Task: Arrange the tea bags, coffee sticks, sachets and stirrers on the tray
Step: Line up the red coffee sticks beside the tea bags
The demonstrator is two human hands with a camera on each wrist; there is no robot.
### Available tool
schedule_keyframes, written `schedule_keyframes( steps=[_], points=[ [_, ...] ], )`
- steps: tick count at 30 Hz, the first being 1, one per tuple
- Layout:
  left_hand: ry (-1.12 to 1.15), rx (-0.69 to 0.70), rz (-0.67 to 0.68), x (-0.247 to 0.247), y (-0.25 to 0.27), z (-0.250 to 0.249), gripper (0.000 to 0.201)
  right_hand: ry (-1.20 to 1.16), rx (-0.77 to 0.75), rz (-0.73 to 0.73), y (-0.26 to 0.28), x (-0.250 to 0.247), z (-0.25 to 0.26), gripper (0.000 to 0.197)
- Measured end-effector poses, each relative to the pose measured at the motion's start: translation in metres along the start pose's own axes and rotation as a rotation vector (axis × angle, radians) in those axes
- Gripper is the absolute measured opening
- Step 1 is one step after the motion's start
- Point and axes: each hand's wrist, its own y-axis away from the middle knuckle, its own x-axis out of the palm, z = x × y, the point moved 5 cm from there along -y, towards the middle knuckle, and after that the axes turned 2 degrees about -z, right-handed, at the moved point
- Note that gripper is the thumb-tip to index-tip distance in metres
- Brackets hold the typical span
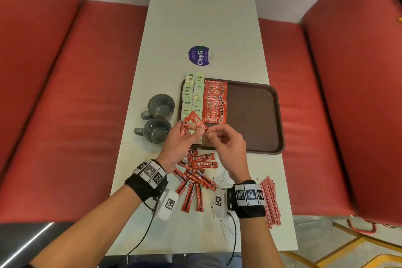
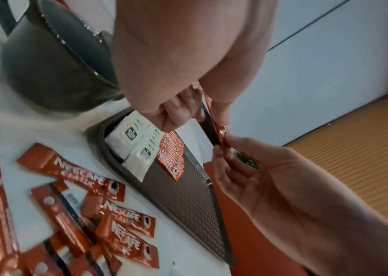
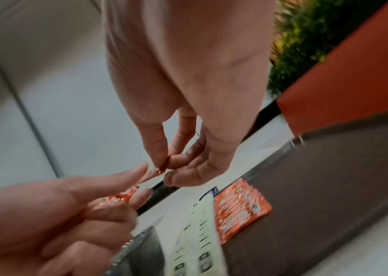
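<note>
While our left hand (image 1: 177,137) grasps two sticks (image 1: 191,124), our right hand (image 1: 226,143) pinches one stick's (image 1: 199,123) near end, its long axis slanting toward the tray's (image 1: 261,115) left side.

I see both forearms reaching forward, each wrist wrapped in a black band. My left hand (image 1: 177,140) is raised with its fingers curled, pinching. My right hand (image 1: 226,144) is raised beside it, thumb and forefinger pinched together, fingertips nearly meeting the left's.
</note>
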Motion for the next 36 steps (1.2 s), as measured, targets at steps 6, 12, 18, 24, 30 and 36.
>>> schedule_keyframes(
  steps=[6, 12, 18, 24, 30, 36],
  points=[
    [-0.451, 0.092, -0.021, -0.01, -0.009, 0.001, 0.042, 0.564, -0.18, 0.06, -0.013, -0.017, 0.001, 0.015],
    [-0.801, 0.227, 0.1, 0.013, -0.008, -0.017, 0.021, 0.516, -0.277, 0.109, -0.013, -0.022, 0.01, 0.019],
    [-0.879, 0.233, 0.089, 0.009, -0.019, -0.025, 0.025, 0.481, -0.197, 0.092, -0.022, -0.038, -0.011, 0.013],
    [-0.841, 0.214, 0.061, -0.002, -0.026, -0.019, 0.028, 0.482, -0.102, 0.114, -0.039, -0.043, -0.03, 0.012],
    [-0.694, 0.151, -0.005, -0.018, -0.019, -0.019, 0.021, 0.481, -0.051, -0.045, -0.072, -0.057, -0.053, 0.012],
    [-0.572, -0.004, 0.032, -0.017, -0.003, -0.006, 0.016, 0.564, 0.001, 0.007, -0.1, -0.033, -0.075, 0.01]
  ],
)
